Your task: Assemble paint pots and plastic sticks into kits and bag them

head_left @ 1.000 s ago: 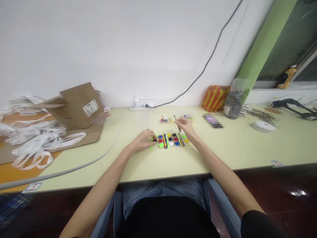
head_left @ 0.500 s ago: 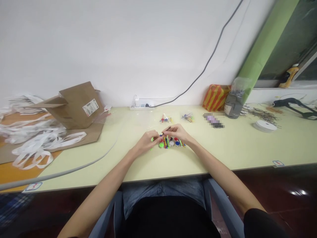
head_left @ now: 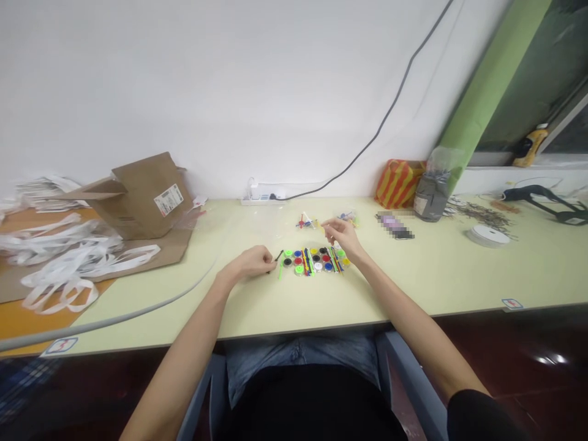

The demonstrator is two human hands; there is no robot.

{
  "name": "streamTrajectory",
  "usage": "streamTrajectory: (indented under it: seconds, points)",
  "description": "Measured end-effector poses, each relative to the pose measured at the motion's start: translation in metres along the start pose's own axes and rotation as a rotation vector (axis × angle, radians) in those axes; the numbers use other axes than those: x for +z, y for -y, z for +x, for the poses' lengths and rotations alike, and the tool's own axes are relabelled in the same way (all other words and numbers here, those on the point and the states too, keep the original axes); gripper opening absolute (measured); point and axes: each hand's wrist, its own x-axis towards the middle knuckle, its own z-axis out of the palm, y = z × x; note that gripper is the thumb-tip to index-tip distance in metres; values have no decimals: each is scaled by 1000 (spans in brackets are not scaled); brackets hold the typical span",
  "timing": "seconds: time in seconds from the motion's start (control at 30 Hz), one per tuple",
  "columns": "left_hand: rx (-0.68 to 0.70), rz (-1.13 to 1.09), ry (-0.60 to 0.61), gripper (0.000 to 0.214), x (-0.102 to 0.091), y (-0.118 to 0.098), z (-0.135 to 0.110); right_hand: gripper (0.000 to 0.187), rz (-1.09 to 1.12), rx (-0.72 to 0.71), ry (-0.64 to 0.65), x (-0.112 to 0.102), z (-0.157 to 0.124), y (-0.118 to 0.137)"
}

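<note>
My left hand [head_left: 255, 260] is closed, its fingertips pinching a thin black plastic stick [head_left: 279, 255] just above or on the table. Beside it a light green stick [head_left: 280, 271] lies on the table. My right hand [head_left: 343, 237] hovers over the right part of the laid-out pieces, fingers apart and partly curled, with nothing visible in them. Between the hands are rows of small round discs in several colours, among them a red disc [head_left: 298, 261] and a blue disc [head_left: 328, 267]. Bundles of coloured sticks [head_left: 308, 262] lie between the disc groups.
Behind the discs are a small cluster of coloured sticks [head_left: 307, 222] and a bagged set [head_left: 348, 217]. A cardboard box [head_left: 147, 205] and white straps [head_left: 68, 257] occupy the left. A power strip [head_left: 261, 199], a striped bag [head_left: 397, 184] and a white spool [head_left: 489, 236] stand farther off.
My hands were together over the discs with a dark stick between them. Now the left has moved left with the black stick, and the right has moved right, fingers opened.
</note>
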Motion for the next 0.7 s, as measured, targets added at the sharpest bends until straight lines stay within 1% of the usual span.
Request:
streamTrajectory:
  seconds: [0.03,0.1,0.17,0.23,0.4,0.6,0.7]
  points:
    - [-3,-13,-3,38,-1,-2,0,30,-5,5,-6,0,0,0]
    - [9,-11,-66,37,-2,-4,1,29,-12,13,-13,0,0,-1]
    - [41,5,-144,31,-1,-5,2,29,-13,15,-19,-1,0,-1]
    - [74,14,-175,27,1,-5,3,27,-12,16,-20,-1,0,-2]
    - [110,80,-144,25,9,-8,5,27,-13,14,-23,-2,1,-4]
    - [135,54,-75,15,7,-11,3,27,-17,4,-21,-3,2,-7]
    - [137,48,-58,14,7,-12,3,28,-20,8,-23,-3,2,-7]
